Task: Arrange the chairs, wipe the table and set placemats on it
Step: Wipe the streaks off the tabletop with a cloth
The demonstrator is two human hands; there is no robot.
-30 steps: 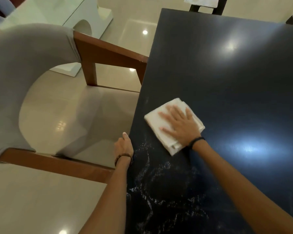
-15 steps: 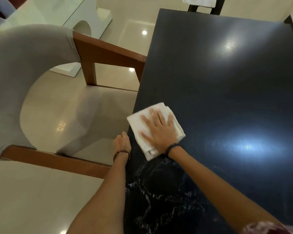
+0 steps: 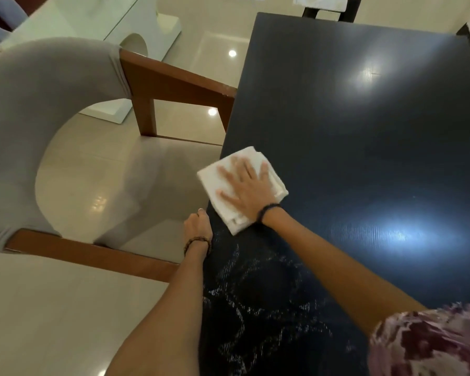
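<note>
Right hand [image 3: 248, 192] flat, fingers spread, pressed on folded white cloth [image 3: 239, 191] at dark table [image 3: 364, 158] edge; left hand [image 3: 198, 226] curled on that edge, just below cloth.

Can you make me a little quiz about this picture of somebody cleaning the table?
1. True or false: the right hand lies flat on the folded white cloth.
2. What is the left hand doing? A) lifting the cloth B) holding the near edge of the dark glossy rectangular table C) pulling the grey padded chair with brown wooden arms
3. Fill in: the pale streaks on the tabletop lie ____ the person than the cloth does.

Key: 1 true; 2 B; 3 nearer to.
</note>
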